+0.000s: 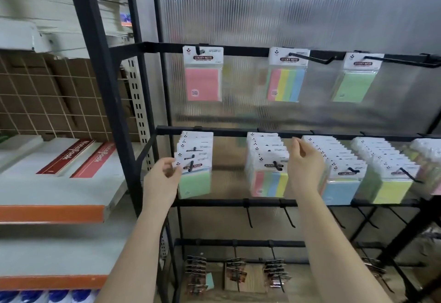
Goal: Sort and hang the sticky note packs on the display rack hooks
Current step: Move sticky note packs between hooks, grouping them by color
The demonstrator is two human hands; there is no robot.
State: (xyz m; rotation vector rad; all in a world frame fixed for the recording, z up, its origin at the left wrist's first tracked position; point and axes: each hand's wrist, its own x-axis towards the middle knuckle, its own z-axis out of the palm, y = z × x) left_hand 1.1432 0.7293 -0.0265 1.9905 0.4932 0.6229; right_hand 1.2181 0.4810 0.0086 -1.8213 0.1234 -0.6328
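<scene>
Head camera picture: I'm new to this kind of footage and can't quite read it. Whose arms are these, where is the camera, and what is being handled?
The one picture comes from a camera worn on a person's head, looking forward and down, so the two bare arms are the wearer's own. They face a black display rack whose hooks carry sticky note packs. The left hand pinches the front green pack on the leftmost hook of the middle rail. The right hand reaches with loosely curled fingers between the striped packs and the blue packs; whether it holds one I cannot tell. Three single packs hang on the top rail.
</scene>
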